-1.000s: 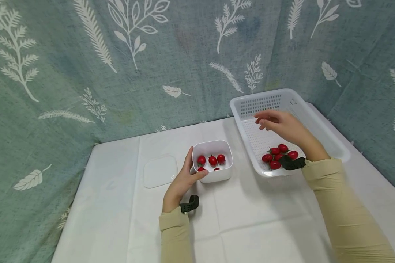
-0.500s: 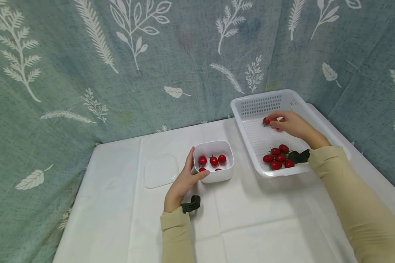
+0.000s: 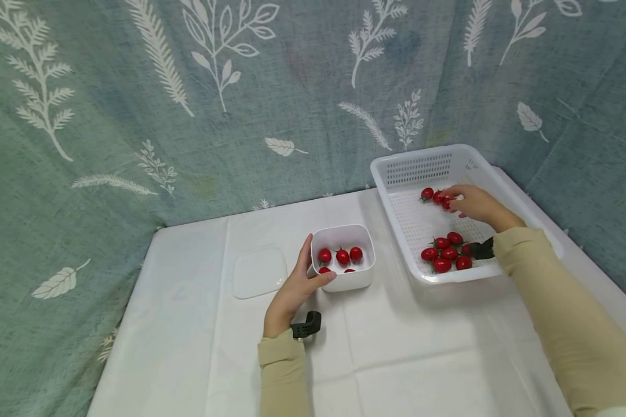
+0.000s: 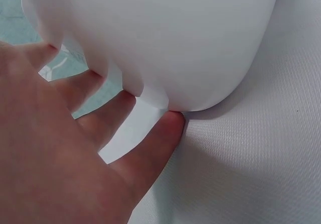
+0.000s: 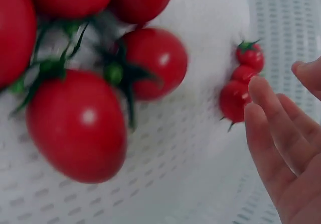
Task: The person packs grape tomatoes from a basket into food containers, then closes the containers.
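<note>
My left hand (image 3: 293, 293) grips a small white square box (image 3: 346, 282) by its left side, thumb at the near rim. In the left wrist view its fingertips (image 4: 173, 123) press the smooth wall of the box. Several red cherry tomatoes (image 3: 342, 257) lie inside. My right hand (image 3: 469, 202) is low in a white slotted basket (image 3: 396, 231), thumb and fingers apart. Its fingertips overlap a short row of cherry tomatoes (image 5: 234, 101) in the right wrist view. A larger cluster of tomatoes (image 3: 448, 253) with green stems lies at the basket's near end, under the wrist.
A clear flat lid (image 3: 261, 272) lies on the white-covered table (image 3: 182, 324) left of the box. Behind the table hangs a green leaf-patterned cloth (image 3: 229, 139). The basket's raised rim stands between the box and the right hand's tomatoes.
My right hand has shifted right and toward me in the basket, and three tomatoes now show at its fingertips where the hand was. The left hand stays on the box.
</note>
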`<state>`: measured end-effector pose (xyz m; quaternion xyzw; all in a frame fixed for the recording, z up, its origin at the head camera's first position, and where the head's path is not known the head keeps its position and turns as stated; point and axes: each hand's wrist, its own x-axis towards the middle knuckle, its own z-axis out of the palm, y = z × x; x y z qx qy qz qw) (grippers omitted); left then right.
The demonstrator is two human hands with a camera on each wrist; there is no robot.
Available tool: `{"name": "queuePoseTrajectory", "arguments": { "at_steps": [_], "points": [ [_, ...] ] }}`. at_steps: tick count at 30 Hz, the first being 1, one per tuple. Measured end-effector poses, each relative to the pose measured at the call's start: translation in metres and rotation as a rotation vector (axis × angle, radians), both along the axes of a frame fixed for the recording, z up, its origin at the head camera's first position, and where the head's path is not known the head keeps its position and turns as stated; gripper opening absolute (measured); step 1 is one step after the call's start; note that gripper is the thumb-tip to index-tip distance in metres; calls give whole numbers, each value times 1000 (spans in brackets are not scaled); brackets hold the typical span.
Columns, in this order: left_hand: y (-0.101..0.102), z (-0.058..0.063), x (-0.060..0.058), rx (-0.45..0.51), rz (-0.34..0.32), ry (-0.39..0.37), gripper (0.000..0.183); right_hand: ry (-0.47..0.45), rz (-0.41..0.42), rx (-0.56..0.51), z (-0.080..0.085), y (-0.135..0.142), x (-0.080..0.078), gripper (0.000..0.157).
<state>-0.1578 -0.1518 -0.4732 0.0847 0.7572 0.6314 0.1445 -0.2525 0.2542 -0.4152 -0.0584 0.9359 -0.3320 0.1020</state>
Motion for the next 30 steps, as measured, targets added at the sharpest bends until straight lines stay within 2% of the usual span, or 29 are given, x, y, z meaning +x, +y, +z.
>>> {"name": "queuePoseTrajectory", "arguments": {
  "at_steps": [3,9,12,19,23,30],
  "points": [
    [0,4,1,0,-6,-15,88,-27,-25,6,-6,4,-5,42],
    [3,21,10,35,-29,-39,91,-95,-74,-19,-17,12,-13,53],
    [5,25,13,36,-49,-42,92,-131,-84,-44,-22,17,-15,56],
    [5,25,14,29,-38,-31,93,-203,-110,-75,-35,26,-24,64],
    [4,24,13,22,-44,-35,93,-239,-75,-44,-38,24,-25,64],
    [2,26,13,11,-40,-32,94,-193,-31,50,-36,17,-26,57]
  ]
}}
